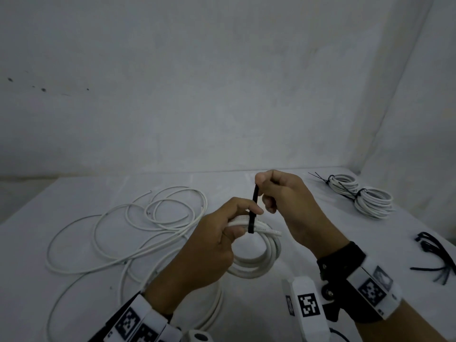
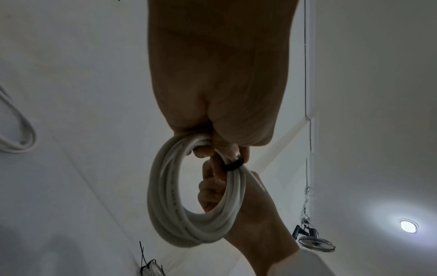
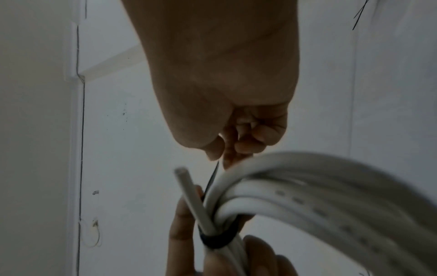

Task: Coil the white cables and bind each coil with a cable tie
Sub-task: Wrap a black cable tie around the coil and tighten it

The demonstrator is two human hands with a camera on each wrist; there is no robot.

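1. The left hand (image 1: 209, 245) grips a small round coil of white plastic-sheathed cable (image 1: 261, 255), its fingers curled round the top of the bundle; the coil hangs from that hand above the white counter (image 1: 308, 213).
2. A black plastic cable tie (image 1: 253, 211) is looped round the coil's strands just beside the left fingers, its strap rising upward.
3. The right hand (image 1: 288, 201) pinches the upper end of that strap between thumb and curled forefinger, the other fingers folded in.
4. In the right wrist view the tie's band (image 3: 216, 240) sits snug round the strands, with a cut cable end (image 3: 187, 179) sticking out past it.
5. On the counter to the left lies a loose sprawl of uncoiled white cable (image 1: 138, 223).
6. At the far right corner rest two finished white coils (image 1: 362, 196), each bound with a black tie, touching one another.
7. Near the right edge lies a small heap of spare black cable ties (image 1: 436, 255).
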